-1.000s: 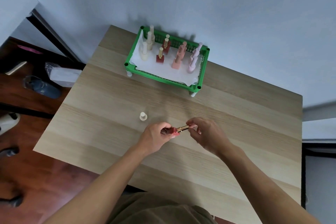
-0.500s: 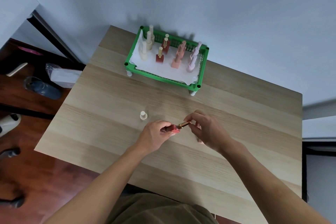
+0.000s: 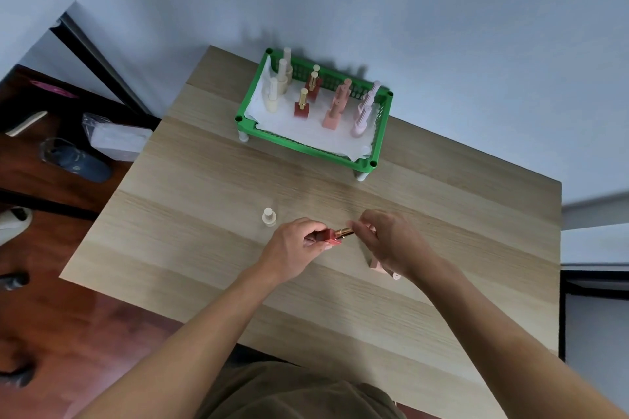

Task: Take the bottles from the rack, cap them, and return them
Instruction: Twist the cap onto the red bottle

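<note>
Hands meet over the near middle of the wooden table (image 3: 190, 214), working on one small red bottle (image 3: 329, 237) held on its side just above the surface. The left hand (image 3: 295, 250) wraps its fingers around the bottle's square red body, while the right hand (image 3: 391, 245) pinches the gold cap (image 3: 345, 232) at the bottle's neck between thumb and fingertips. Whether the cap is fully seated cannot be told. Just left of the left hand, a cream bottle (image 3: 269, 217) stands upright on the table, apart from the hand. Under the right wrist lies a pale pink bottle (image 3: 377, 264), mostly hidden, with a pale cap end (image 3: 396, 276) showing just beside it. Against the wall at the far edge of the table sits the green rack (image 3: 308, 146), lined with white paper, holding upright capped bottles in rows: cream ones (image 3: 272, 99) at the left, red ones with gold caps (image 3: 301, 107), peach-pink ones (image 3: 332, 117), and lilac ones (image 3: 360, 122) at the right. Off the table's left side, on the dark floor, lie a blue slipper (image 3: 76, 161) and a clear-wrapped white package (image 3: 115, 141).
</note>
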Motion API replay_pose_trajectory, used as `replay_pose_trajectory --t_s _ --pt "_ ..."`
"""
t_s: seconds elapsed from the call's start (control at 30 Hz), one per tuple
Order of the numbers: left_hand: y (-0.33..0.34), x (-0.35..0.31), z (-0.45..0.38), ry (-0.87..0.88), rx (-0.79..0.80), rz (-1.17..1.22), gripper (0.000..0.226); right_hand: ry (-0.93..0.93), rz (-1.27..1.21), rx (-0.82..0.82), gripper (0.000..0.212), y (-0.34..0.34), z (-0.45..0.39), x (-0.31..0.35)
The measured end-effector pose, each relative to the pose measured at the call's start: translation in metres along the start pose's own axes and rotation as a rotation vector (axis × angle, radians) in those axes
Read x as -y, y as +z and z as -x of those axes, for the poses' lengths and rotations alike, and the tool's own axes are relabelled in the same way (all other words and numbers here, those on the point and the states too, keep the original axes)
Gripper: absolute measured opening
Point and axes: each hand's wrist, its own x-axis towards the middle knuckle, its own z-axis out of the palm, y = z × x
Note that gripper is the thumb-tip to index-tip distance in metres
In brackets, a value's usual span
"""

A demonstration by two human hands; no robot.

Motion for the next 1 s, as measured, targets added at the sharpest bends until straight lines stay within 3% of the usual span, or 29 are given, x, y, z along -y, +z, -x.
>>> replay_pose_trajectory --t_s 0.1,0.23,0.4,0.57,0.83,0.93,1.0 --pt "0.001 0.0 -0.001 0.015 -0.002 -0.003 0.027 0.032 0.037 0.048 0.061 0.0 -0.002 -0.001" --pt "0.0 0.002 0.0 0.016 -0.009 -0.015 0.027 0.04 -0.048 0.046 0.055 -0.003 -0.001 -0.006" --pt "0.001 0.004 0.001 0.004 -0.016 -0.026 0.03 -0.102 -0.1 0.077 0.038 -0.002 0.005 -0.006" --pt "0.001 0.002 0.002 0.007 -0.023 -0.035 0.028 -0.097 -0.039 0.035 0.018 0.003 0.003 -0.001" --pt "0.002 0.001 0.002 0.016 -0.041 0.013 0.028 0.098 0.071 0.101 0.067 0.004 -0.005 0.005" --pt "0.002 0.004 0.002 0.022 -0.034 -0.004 0.028 0.107 0.091 0.091 0.067 0.002 -0.006 0.002" --pt "0.003 0.006 0.002 0.022 -0.034 -0.004 0.027 0.075 0.063 0.057 0.054 0.001 -0.004 -0.002"
